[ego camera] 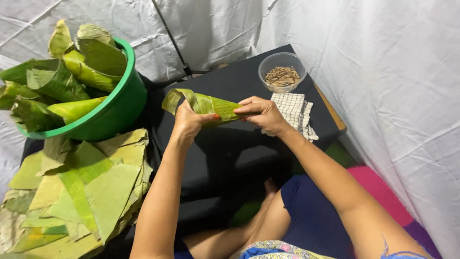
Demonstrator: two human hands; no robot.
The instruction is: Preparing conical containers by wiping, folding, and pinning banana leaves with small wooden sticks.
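Note:
A green banana leaf (203, 103) rolled into a cone is held above the black table (239, 76). My left hand (189, 121) grips the cone's wide left end, where loose leaf flaps curl over my fingers. The narrow right end of the cone is pinched by the fingers of my right hand (262, 115). Both forearms reach in from the bottom of the view.
A green plastic basin (115, 112) full of folded leaves stands at the left. Flat cut leaves (81, 192) lie stacked below it. A clear bowl of thin sticks (282, 72) and a checked cloth (294, 112) sit at the table's far right. White sheeting surrounds the table.

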